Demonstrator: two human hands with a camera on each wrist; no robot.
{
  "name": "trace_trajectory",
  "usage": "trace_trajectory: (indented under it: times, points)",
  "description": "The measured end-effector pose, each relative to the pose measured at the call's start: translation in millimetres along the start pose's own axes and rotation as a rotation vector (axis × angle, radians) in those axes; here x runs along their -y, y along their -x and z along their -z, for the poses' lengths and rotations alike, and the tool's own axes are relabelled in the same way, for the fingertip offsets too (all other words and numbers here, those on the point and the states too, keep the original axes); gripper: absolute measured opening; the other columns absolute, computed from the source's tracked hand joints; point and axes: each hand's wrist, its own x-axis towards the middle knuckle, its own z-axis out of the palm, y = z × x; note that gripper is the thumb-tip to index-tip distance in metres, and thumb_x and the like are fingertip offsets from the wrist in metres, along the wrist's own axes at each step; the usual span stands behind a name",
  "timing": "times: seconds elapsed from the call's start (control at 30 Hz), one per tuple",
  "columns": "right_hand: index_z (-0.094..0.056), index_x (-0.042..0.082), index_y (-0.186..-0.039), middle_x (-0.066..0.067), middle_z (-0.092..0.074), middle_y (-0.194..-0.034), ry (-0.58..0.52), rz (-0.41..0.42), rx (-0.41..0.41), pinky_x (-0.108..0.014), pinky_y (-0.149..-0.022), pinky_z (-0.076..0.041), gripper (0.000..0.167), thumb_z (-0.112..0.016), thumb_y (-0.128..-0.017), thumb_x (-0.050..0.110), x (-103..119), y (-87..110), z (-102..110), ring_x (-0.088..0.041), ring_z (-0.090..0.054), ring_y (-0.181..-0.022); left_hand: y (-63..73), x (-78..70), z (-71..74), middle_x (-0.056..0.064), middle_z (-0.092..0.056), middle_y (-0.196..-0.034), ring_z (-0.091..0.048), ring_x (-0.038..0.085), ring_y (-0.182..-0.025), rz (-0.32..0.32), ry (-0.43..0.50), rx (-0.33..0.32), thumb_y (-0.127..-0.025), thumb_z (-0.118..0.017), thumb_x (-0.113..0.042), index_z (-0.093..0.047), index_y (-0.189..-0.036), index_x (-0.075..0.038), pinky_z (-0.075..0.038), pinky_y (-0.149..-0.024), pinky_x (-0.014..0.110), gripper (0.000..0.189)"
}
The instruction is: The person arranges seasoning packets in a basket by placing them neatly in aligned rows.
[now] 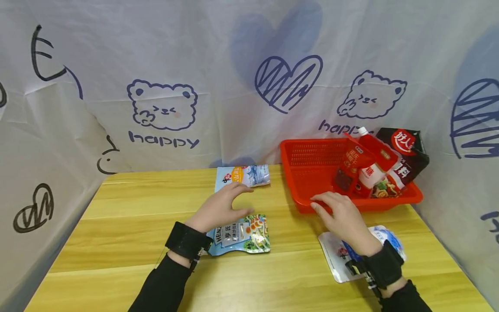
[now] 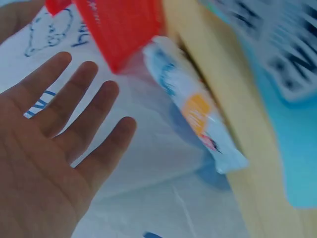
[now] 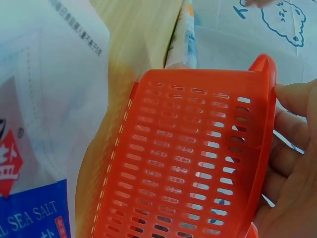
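Observation:
My left hand [image 1: 221, 207] hovers with fingers spread over a light blue Heinz pouch [image 1: 243, 236] lying on the table. In the left wrist view its fingers [image 2: 106, 106] are apart and hold nothing. Behind it, a blue and white bag [image 1: 255, 175] lies by the back wall. My right hand [image 1: 345, 219] is at the front rim of a red plastic basket [image 1: 302, 203], thumb and fingers apart, partly behind the rim in the right wrist view. Whether it touches the rim is unclear. Below that wrist lies a white and blue sea salt bag [image 1: 333, 255], partly hidden.
Inside the basket's right part stand a red pouch [image 1: 348, 164], a red and white spouted pouch [image 1: 372, 171] and a black and red package [image 1: 407, 151] leaning over the rim. A white cloth wall [image 1: 234, 130] with drawings encloses the wooden table [image 1: 128, 229].

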Motion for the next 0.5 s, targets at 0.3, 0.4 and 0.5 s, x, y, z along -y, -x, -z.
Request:
trace_trajectory:
  times: [0.3, 0.4, 0.5]
  points:
    - [-0.073, 0.008, -0.121, -0.008, -0.073, -0.115, 0.010, -0.021, 0.013, -0.057, -0.099, -0.049, 0.023, -0.070, -0.101, 0.019, -0.3, 0.6, -0.5, -0.032, -0.066, -0.108, 19.7, 21.7, -14.4, 0.012, -0.055, -0.149, -0.054, 0.034, -0.135, 0.165, -0.034, 0.177, -0.089, -0.080, -0.048, -0.059, -0.147, -0.013, -0.049, -0.107, 0.053, 0.071]
    - [-0.073, 0.008, -0.121, -0.008, -0.073, -0.115, 0.011, -0.020, 0.012, -0.058, -0.100, -0.049, 0.023, -0.070, -0.101, 0.019, -0.6, 0.3, -0.7, -0.032, -0.066, -0.108, 21.0, 25.0, -19.2, 0.009, -0.061, -0.138, -0.060, 0.031, -0.125, 0.179, -0.041, 0.204, -0.087, -0.082, -0.048, -0.062, -0.143, -0.011, -0.052, -0.103, 0.050, 0.070]
    - [-0.073, 0.008, -0.121, -0.008, -0.073, -0.115, 0.013, -0.022, 0.013, -0.058, -0.100, -0.049, 0.023, -0.070, -0.101, 0.019, -0.4, 0.3, -0.8, -0.033, -0.066, -0.108, 21.0, 26.2, -21.6, 0.008, -0.065, -0.128, -0.063, 0.027, -0.116, 0.182, -0.048, 0.211, -0.085, -0.084, -0.048, -0.065, -0.139, -0.010, -0.054, -0.098, 0.047, 0.069]
